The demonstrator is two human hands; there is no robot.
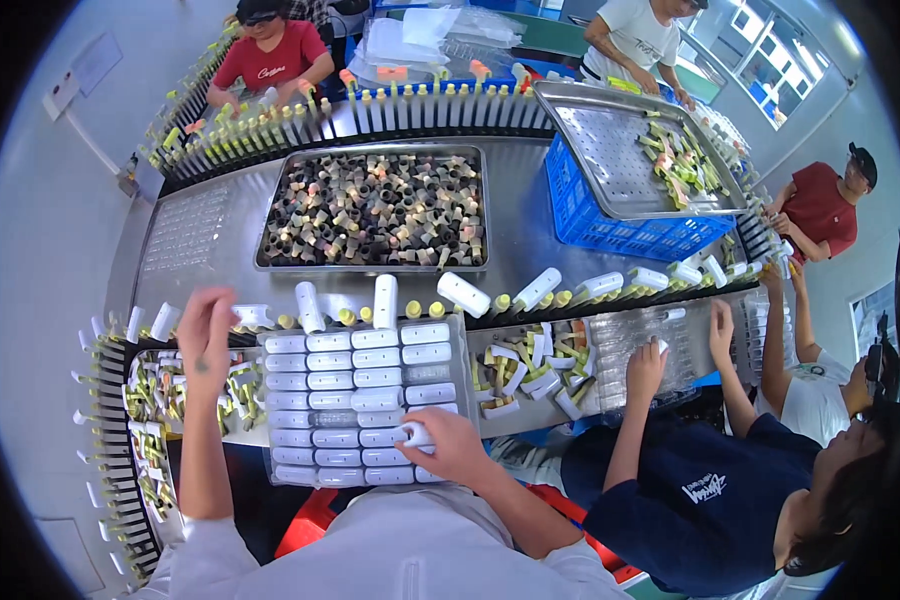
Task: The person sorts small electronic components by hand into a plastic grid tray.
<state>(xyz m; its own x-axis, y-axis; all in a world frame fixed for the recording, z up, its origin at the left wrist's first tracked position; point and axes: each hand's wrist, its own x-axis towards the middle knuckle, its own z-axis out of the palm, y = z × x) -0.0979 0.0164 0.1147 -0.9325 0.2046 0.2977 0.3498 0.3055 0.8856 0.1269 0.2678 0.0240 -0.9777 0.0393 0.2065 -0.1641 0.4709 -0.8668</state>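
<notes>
My right hand (448, 440) grips a white capped tube (416, 435) at the lower right of a clear blister tray (454, 372) filled with rows of white tubes. My left hand (207, 330) is raised at the tray's upper left, fingers curled over the conveyor edge near a white tube (253, 316); I cannot tell whether it holds anything. Behind the tray, white tubes (384, 300) and yellow-tipped pieces ride on the black conveyor pegs.
A metal tray (268, 262) of mixed small caps sits in the middle. At my left is a tray of loose yellow and white pieces (155, 395). A blue crate (610, 232) carries a steel tray. A person in dark blue works at my right; others stand around the conveyor.
</notes>
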